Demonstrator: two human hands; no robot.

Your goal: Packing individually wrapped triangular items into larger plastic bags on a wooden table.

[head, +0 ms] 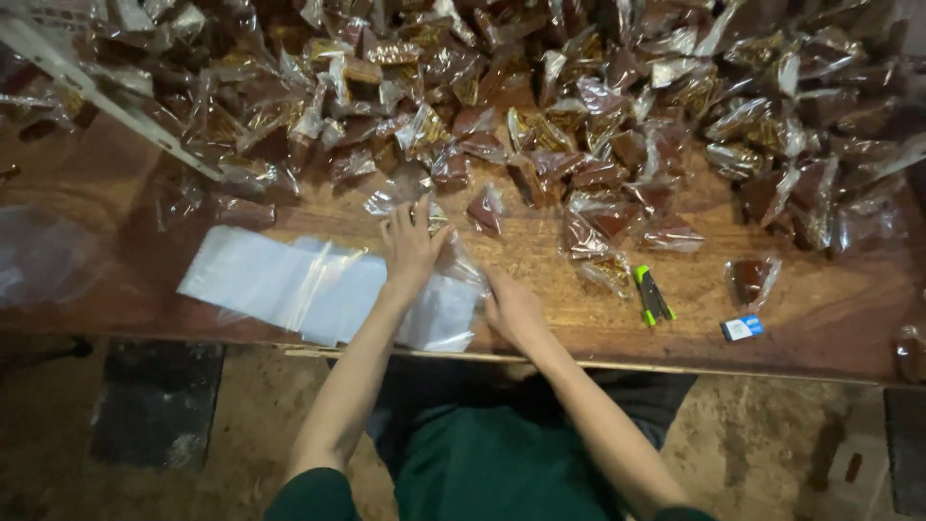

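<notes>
the left hand [410, 246] is laid flat, fingers spread, on the stack of empty clear plastic bags [318, 289]; nothing is gripped, the top sheet is only pressed. the right hand [511, 307] is set at the stack's right end, fingers curled at a bag's edge; whether a bag is pinched cannot be told. the stack is spread near the front edge of the brown wooden table [830, 318], its long axis running left to right. a heap of wrapped brown blocks in clear film [579, 106] is piled behind. a green-and-black cutter [653, 295] is lying to the right.
</notes>
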